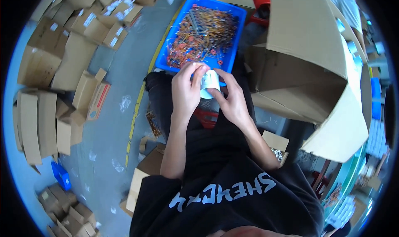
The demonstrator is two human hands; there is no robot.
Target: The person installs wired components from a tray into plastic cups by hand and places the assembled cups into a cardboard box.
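Between my hands, over my lap, is a white round piece, like a short tube or cup, with small dark marks. My left hand is closed at its upper left side, thumb and fingers drawn together. On the other side my right hand grips it, the thumb at its lower edge and the fingers behind it. Just beyond both hands stands a blue tray, heaped with thin wire-like pieces in orange, yellow and grey, with some red bits. What my left fingertips pinch is partly hidden.
A large open cardboard box stands close at my right. Smaller boxes sit beside my legs. Many open cartons lie on the left, past a yellow floor line. Another person is at the upper right.
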